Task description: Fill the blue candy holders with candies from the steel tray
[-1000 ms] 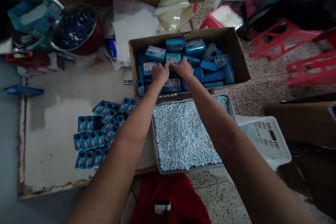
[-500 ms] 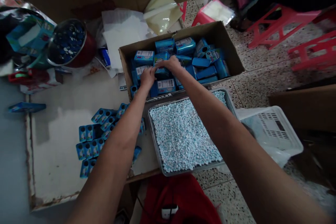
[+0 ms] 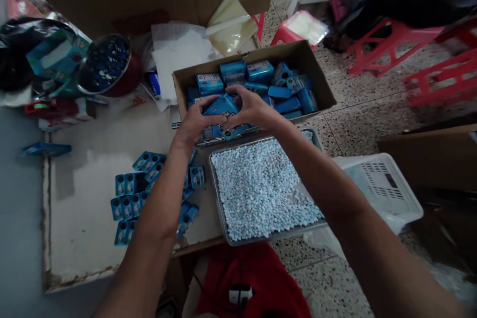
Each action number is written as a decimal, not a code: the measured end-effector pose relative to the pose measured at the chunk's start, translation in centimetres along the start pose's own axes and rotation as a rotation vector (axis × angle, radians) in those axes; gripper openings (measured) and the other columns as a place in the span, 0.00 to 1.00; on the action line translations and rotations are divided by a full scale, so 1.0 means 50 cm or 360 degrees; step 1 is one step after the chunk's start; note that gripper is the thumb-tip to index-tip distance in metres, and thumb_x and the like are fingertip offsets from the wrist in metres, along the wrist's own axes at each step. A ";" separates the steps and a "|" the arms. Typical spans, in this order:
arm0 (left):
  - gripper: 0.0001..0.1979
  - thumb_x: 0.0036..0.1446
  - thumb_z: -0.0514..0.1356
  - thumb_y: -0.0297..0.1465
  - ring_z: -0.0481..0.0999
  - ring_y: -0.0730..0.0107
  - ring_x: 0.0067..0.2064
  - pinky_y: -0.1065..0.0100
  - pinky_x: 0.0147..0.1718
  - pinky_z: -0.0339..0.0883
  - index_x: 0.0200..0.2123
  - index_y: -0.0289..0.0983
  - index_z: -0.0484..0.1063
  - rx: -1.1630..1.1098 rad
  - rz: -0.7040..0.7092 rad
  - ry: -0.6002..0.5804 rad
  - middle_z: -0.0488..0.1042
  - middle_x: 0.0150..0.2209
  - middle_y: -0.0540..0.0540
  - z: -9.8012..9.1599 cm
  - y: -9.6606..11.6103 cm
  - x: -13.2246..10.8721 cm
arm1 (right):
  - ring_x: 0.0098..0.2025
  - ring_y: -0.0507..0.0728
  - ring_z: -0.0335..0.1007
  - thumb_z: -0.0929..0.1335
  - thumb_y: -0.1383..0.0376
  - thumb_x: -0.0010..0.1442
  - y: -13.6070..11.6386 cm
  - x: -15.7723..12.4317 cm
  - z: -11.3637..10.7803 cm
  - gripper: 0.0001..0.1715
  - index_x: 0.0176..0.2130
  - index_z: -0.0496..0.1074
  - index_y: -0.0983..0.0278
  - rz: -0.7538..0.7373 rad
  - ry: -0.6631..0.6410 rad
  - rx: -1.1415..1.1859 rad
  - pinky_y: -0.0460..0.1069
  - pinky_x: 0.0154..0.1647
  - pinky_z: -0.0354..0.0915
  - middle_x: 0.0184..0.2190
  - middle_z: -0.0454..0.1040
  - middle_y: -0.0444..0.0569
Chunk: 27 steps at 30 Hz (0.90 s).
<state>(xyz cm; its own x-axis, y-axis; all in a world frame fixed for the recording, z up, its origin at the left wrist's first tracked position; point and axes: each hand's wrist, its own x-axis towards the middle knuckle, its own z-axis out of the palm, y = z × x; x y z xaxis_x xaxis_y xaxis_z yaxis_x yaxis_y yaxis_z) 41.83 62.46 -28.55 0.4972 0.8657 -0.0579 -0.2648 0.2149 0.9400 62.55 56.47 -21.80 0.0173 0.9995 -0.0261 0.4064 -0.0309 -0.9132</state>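
Between both hands is a blue printed candy box point(image 3: 222, 107), tilted over the front of an open cardboard carton point(image 3: 324, 79). My left hand point(image 3: 198, 120) grips its left side with the fingers curled round it. On the other side my right hand point(image 3: 250, 108) has thumb and fingers closed about the box. The carton holds several similar blue boxes point(image 3: 259, 70). Just below my hands lies a metal tray point(image 3: 224, 226) spread with small pale blue and white candies point(image 3: 257, 189). Small blue packs with round holes point(image 3: 126, 206) lie grouped on the table, partly hidden by my left forearm.
A red pot point(image 3: 130, 72) full of dark blue pieces stands at the table's back left. Paper sheets point(image 3: 179, 54) lie behind the carton. Right of the tray is a white plastic basket point(image 3: 406, 194). Red stools point(image 3: 395, 44) stand on the speckled floor, with a person's dark-clothed leg nearby.
Both hands have lifted the blue candy box out of the carton and drawn it towards me. Earlier they were reaching in among the boxes. The view has shifted slightly.
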 end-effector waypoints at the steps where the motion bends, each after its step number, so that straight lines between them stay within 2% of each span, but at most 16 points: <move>1: 0.43 0.31 0.84 0.33 0.80 0.40 0.61 0.49 0.64 0.73 0.56 0.36 0.80 -0.0115 -0.0015 0.0069 0.83 0.53 0.39 0.022 -0.007 -0.020 | 0.59 0.73 0.74 0.90 0.52 0.27 0.001 -0.026 0.006 0.65 0.62 0.72 0.58 -0.0020 0.0094 -0.0055 0.71 0.63 0.73 0.51 0.77 0.52; 3: 0.39 0.37 0.82 0.35 0.81 0.45 0.59 0.50 0.63 0.74 0.56 0.39 0.79 -0.0397 -0.0003 0.0280 0.84 0.52 0.41 0.071 -0.036 -0.069 | 0.68 0.75 0.67 0.88 0.45 0.34 0.009 -0.083 0.032 0.69 0.68 0.66 0.55 -0.0013 0.0267 -0.0027 0.73 0.68 0.68 0.60 0.73 0.55; 4: 0.38 0.40 0.80 0.37 0.82 0.48 0.59 0.52 0.63 0.74 0.56 0.40 0.79 -0.0512 0.0015 0.0377 0.84 0.52 0.43 0.098 -0.056 -0.096 | 0.69 0.74 0.65 0.86 0.41 0.37 0.014 -0.113 0.051 0.68 0.68 0.65 0.54 0.0009 0.0345 0.0078 0.72 0.69 0.68 0.62 0.72 0.56; 6: 0.34 0.46 0.78 0.42 0.82 0.53 0.58 0.55 0.65 0.72 0.56 0.43 0.78 -0.0641 0.0059 0.0503 0.83 0.53 0.44 0.146 -0.098 -0.153 | 0.66 0.71 0.70 0.82 0.37 0.44 0.026 -0.174 0.090 0.60 0.66 0.65 0.55 0.0115 0.0461 0.0369 0.68 0.66 0.71 0.60 0.74 0.55; 8: 0.33 0.48 0.77 0.46 0.82 0.54 0.58 0.55 0.66 0.72 0.56 0.44 0.77 -0.0627 0.0046 0.0529 0.83 0.53 0.44 0.173 -0.131 -0.207 | 0.58 0.67 0.76 0.80 0.35 0.48 0.035 -0.233 0.113 0.53 0.61 0.67 0.56 0.0218 0.0559 0.0547 0.64 0.62 0.74 0.55 0.78 0.54; 10: 0.37 0.43 0.79 0.46 0.81 0.51 0.59 0.53 0.63 0.74 0.57 0.45 0.76 -0.0454 -0.0046 0.0429 0.81 0.55 0.44 0.172 -0.141 -0.250 | 0.54 0.66 0.77 0.80 0.37 0.46 0.036 -0.285 0.104 0.49 0.57 0.68 0.57 0.0222 0.0590 0.0469 0.62 0.59 0.75 0.52 0.79 0.52; 12: 0.45 0.33 0.84 0.38 0.79 0.47 0.63 0.52 0.62 0.74 0.58 0.48 0.75 -0.0154 -0.0122 0.0218 0.79 0.58 0.44 0.151 -0.128 -0.284 | 0.54 0.67 0.77 0.84 0.45 0.43 0.030 -0.331 0.069 0.46 0.55 0.71 0.56 0.0156 0.0459 0.0181 0.62 0.59 0.74 0.52 0.79 0.52; 15: 0.60 0.19 0.86 0.28 0.69 0.42 0.71 0.51 0.70 0.65 0.62 0.49 0.73 0.0268 -0.0145 -0.0163 0.75 0.64 0.40 0.127 -0.098 -0.328 | 0.54 0.69 0.75 0.84 0.58 0.41 0.020 -0.393 0.022 0.41 0.53 0.73 0.54 0.0105 0.0123 -0.0308 0.63 0.58 0.72 0.51 0.79 0.51; 16: 0.62 0.17 0.87 0.28 0.68 0.40 0.72 0.51 0.72 0.62 0.63 0.48 0.73 0.0349 -0.0163 -0.0255 0.74 0.65 0.39 0.129 -0.095 -0.346 | 0.54 0.70 0.75 0.84 0.60 0.41 0.020 -0.414 0.020 0.40 0.52 0.73 0.54 0.0119 0.0047 -0.0412 0.63 0.57 0.72 0.50 0.78 0.51; 18: 0.63 0.15 0.87 0.32 0.71 0.38 0.69 0.52 0.70 0.64 0.63 0.46 0.73 0.0427 -0.0258 -0.0376 0.75 0.64 0.39 0.147 -0.108 -0.390 | 0.52 0.70 0.74 0.83 0.61 0.41 0.027 -0.461 0.038 0.38 0.51 0.73 0.54 0.0199 -0.0030 -0.0506 0.63 0.54 0.72 0.49 0.78 0.52; 21: 0.59 0.17 0.87 0.38 0.77 0.40 0.61 0.52 0.62 0.72 0.59 0.44 0.73 0.0455 -0.0476 -0.0388 0.78 0.57 0.42 0.183 -0.164 -0.472 | 0.50 0.69 0.74 0.83 0.59 0.41 0.050 -0.545 0.095 0.39 0.50 0.70 0.55 0.0440 -0.0093 -0.0493 0.62 0.49 0.73 0.47 0.76 0.53; 23: 0.58 0.14 0.87 0.38 0.79 0.42 0.56 0.52 0.58 0.75 0.56 0.43 0.73 0.0480 -0.0626 -0.0384 0.80 0.52 0.44 0.197 -0.207 -0.526 | 0.49 0.69 0.74 0.84 0.55 0.41 0.066 -0.595 0.121 0.40 0.50 0.70 0.56 0.0619 -0.0182 -0.0458 0.61 0.47 0.74 0.47 0.75 0.53; 25: 0.57 0.10 0.86 0.35 0.80 0.43 0.52 0.51 0.56 0.76 0.52 0.41 0.74 0.0449 -0.0749 -0.0377 0.81 0.48 0.44 0.201 -0.240 -0.569 | 0.49 0.68 0.75 0.84 0.49 0.43 0.080 -0.621 0.121 0.43 0.52 0.70 0.58 0.0693 -0.0334 -0.0384 0.60 0.47 0.74 0.48 0.76 0.55; 27: 0.54 0.12 0.86 0.34 0.81 0.44 0.51 0.49 0.56 0.77 0.51 0.41 0.74 0.0313 -0.0854 -0.0273 0.82 0.47 0.44 0.199 -0.259 -0.596 | 0.49 0.67 0.76 0.81 0.43 0.51 0.095 -0.605 0.098 0.40 0.54 0.72 0.59 0.0598 -0.0590 -0.0225 0.59 0.47 0.74 0.49 0.78 0.55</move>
<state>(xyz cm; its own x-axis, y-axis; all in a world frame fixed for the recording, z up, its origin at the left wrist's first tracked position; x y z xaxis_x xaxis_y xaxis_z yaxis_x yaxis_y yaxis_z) 38.65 29.38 -35.66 0.6501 0.5700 -0.5024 0.2103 0.5004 0.8398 59.46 26.13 -27.36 -0.1276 0.8536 -0.5050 0.5536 -0.3612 -0.7504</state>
